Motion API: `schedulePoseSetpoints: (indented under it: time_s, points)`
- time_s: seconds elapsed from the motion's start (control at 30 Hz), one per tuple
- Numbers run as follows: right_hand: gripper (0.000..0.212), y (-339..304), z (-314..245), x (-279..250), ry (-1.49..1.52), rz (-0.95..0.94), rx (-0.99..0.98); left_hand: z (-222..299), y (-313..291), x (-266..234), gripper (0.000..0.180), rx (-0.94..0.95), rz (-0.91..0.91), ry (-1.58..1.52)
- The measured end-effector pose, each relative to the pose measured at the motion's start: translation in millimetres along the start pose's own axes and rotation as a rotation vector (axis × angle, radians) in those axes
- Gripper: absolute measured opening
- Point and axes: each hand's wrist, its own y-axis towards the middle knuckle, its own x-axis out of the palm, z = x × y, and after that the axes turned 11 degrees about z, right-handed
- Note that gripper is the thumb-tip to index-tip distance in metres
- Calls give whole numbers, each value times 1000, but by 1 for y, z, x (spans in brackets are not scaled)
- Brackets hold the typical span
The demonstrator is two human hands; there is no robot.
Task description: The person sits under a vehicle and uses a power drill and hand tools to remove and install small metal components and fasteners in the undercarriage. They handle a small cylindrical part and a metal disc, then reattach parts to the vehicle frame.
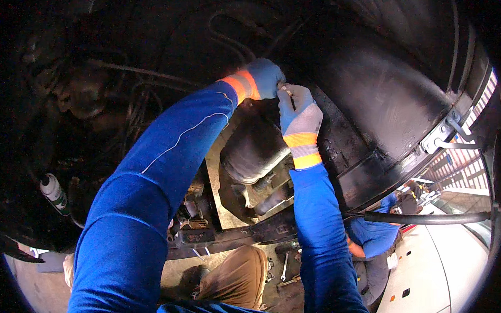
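Deep inside a dark vehicle bay, my two gloved hands meet fingertip to fingertip. My left hand point(264, 80), in a blue glove with an orange cuff, is closed, its fingers mostly hidden from sight. My right hand point(302, 111), in a grey and blue glove with an orange and yellow cuff, pinches with thumb and finger where the two hands touch. Something small shows at the fingertips, too small to name. Just below them sits a dark rounded cylinder point(256, 148). Beyond the hands run thin dark hoses point(232, 43).
A white spray can point(53, 191) leans at the left. A large black curved panel point(385, 100) fills the right, with a metal hinge bracket point(439, 135) on its edge. Below lie a wrench point(285, 266) and other tools. A co-worker in blue point(375, 232) is beside a white vehicle point(434, 262).
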Motion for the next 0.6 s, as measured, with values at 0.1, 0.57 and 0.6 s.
schedulePoseSetpoints:
  time_s: [0.1,0.57,0.6]
  points:
    - [21,1,-11,-6,136,-125,417,5,-1,-3,19,-38,-61,20]
    - [14,-24,14,-27,1126,88,1357,9,3,11,33,116,92,-114]
    - [14,-26,16,-24,1174,98,1379,8,6,10,30,107,80,-152]
